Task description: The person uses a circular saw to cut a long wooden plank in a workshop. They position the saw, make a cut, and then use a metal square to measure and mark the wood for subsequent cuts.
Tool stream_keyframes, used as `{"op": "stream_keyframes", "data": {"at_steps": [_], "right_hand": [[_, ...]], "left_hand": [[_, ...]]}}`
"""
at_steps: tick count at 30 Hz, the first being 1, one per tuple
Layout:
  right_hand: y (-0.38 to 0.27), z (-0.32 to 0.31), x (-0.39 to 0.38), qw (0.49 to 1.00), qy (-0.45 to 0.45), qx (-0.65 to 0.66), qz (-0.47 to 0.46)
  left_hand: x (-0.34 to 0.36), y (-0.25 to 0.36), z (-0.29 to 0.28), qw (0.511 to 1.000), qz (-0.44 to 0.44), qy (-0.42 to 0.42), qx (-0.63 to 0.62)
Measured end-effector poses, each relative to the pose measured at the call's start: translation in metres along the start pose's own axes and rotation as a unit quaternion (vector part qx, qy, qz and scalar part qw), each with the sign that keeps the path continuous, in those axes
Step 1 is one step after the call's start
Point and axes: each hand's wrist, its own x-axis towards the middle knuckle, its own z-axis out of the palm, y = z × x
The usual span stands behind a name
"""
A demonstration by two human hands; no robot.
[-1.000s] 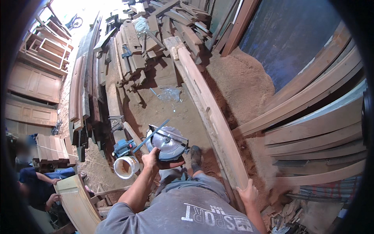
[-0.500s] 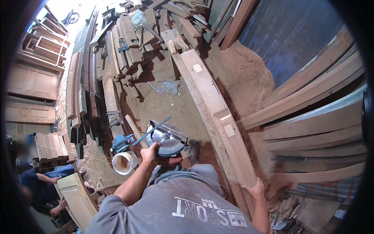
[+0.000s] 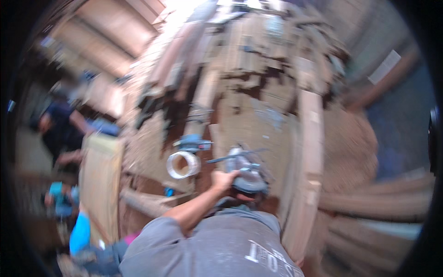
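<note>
Circular saw (image 3: pixel 248 174) firm in the left of the hands (image 3: pixel 224 179), right's hold unclear, open ground (image 3: pixel 273 144) beside the beam's (image 3: pixel 311 150) edge

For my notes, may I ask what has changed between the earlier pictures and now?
The view swung left, so the bucket and beam appear farther right. The beam has been turned, showing its pale patches more fully. A teal power tool came into view at left. The right hand, earlier on the beam, is no longer clear; its hold cannot be told. The left hand still holds the circular saw.
</note>
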Motion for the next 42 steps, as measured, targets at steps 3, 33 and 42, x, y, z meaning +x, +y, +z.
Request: {"op": "stream_keyframes", "data": {"at_steps": [3,33,42], "right_hand": [[-0.059,0.017,0.015,0.995,-0.014,0.043,-0.094],[-0.19,0.077,-0.007,0.949,-0.235,0.11,-0.182],[-0.195,0.075,-0.007,0.929,-0.262,0.155,-0.21]], "left_hand": [[-0.011,0.005,-0.006,0.999,0.02,0.027,-0.005],[-0.033,-0.005,-0.044,0.999,-0.005,-0.037,0.005],[-0.059,0.008,-0.064,0.999,0.036,-0.02,-0.035]]}}
